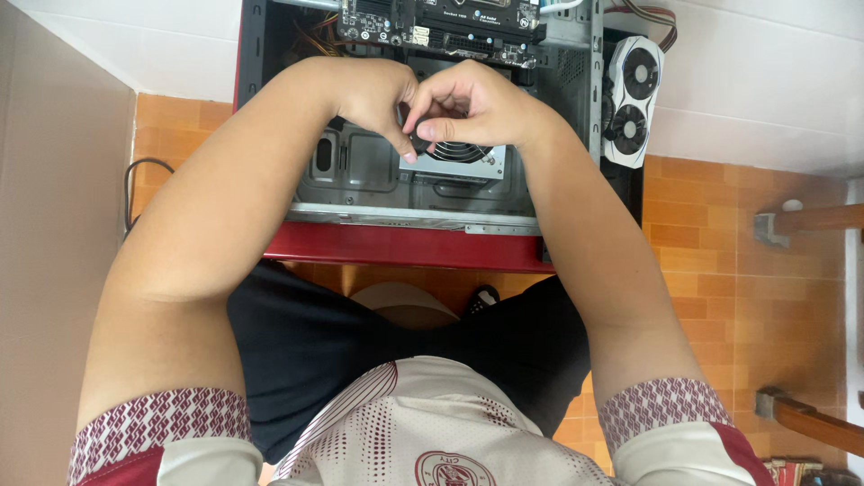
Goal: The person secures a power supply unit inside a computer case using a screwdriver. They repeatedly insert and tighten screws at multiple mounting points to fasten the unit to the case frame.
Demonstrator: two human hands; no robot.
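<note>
Seated person's two hands meet above an open red computer case (405, 245).
Left hand (378, 94) and right hand (472, 103) pinch one small dark part over the power supply (454, 162), keeping it steady; graphics card (633, 99) lies aside.

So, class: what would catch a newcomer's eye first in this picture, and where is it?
First, the left hand and right hand meeting top centre over a grey power supply inside an open red computer case. Next, a white two-fan graphics card lies right of the case.
</note>
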